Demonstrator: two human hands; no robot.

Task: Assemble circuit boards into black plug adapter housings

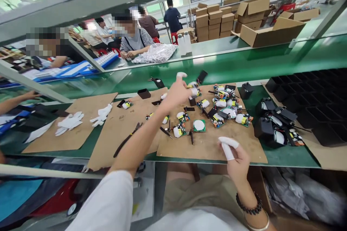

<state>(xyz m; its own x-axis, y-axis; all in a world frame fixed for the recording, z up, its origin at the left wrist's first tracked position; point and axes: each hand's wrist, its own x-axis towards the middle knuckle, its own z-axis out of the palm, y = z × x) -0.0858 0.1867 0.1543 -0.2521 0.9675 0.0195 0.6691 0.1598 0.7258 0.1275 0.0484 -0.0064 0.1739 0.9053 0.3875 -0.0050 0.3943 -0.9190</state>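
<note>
My left hand [177, 92] reaches out over the cardboard sheet [208, 144] toward the heap of small circuit boards [221, 106]. White cots cover its fingertips, and its fingers pinch one small board with a white part [193, 91]. Resting near the front edge of the cardboard, my right hand [235, 157] also wears white finger cots; its fingers are curled loosely with nothing in them. A round white board on green [199, 125] lies between both hands.
Black plastic housings [267, 126] and black trays [320, 97] lie to the right. White gloves [69, 122] rest on cardboard at left. A green conveyor belt [244, 66] runs behind. Other people sit across it, with cardboard boxes [271, 30] beyond.
</note>
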